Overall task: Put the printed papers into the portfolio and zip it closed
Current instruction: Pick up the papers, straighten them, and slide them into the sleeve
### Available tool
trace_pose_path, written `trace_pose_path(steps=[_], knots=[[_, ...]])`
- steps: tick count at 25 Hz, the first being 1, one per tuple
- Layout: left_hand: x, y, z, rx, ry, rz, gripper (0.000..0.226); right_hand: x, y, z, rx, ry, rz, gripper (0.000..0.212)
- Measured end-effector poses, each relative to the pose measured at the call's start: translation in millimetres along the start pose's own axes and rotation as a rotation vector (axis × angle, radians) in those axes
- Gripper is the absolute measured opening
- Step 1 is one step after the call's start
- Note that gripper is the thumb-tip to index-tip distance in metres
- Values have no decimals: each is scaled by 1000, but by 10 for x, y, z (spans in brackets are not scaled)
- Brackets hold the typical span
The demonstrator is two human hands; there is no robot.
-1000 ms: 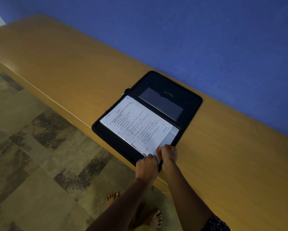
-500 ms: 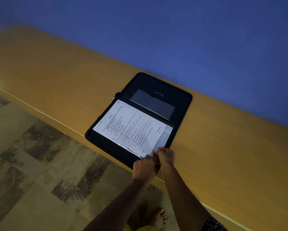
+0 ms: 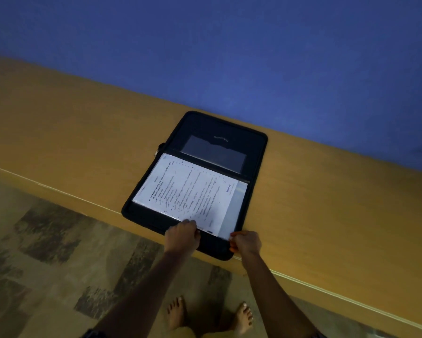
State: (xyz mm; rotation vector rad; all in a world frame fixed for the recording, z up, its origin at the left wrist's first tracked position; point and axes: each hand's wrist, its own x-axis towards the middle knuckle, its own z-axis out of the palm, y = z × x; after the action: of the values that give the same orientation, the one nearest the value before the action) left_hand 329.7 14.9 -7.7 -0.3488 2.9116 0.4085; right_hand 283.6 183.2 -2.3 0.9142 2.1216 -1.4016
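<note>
On the long wooden table (image 3: 327, 215), against the blue wall (image 3: 254, 57), I see one black portfolio (image 3: 258, 152) lying open, its near edge hanging slightly over the table's front edge. Its far half shows a dark flat pocket (image 3: 212, 152); its near half carries the printed papers (image 3: 185, 191), a white stack with lines of text, lying flat inside the zip border with a clear plastic sleeve edge showing along the right side. I cannot count the sheets in the stack.

My left hand (image 3: 182, 236) rests at the near edge of the papers, fingers curled down onto the sheet, though whether they pinch it I cannot tell. My right hand (image 3: 246, 242) is closed on the near right corner of the papers, thumb and fingers together on the plastic edge. The two hands are apart, both over the portfolio's near rim.

Nothing else lies on the table near the portfolio. Below, two bare feet (image 3: 178, 313) stand on patterned floor tiles (image 3: 58, 252).
</note>
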Motion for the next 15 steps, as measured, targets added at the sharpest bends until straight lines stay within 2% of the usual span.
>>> trace_pose_path(steps=[6,9,12,15], knots=[[314,-882,-396,-34,146,-253,26,-173,284,49,52,95,63,16],[385,-1214,-505,-81,104,-425,41,-260,433,105,102,137,107,11],[469,-1395,-553,-144,44,-456,41,-298,487,208,102,168,79,20],[542,-1425,-597,-166,-19,-450,40,-312,503,292,180,172,152,23]])
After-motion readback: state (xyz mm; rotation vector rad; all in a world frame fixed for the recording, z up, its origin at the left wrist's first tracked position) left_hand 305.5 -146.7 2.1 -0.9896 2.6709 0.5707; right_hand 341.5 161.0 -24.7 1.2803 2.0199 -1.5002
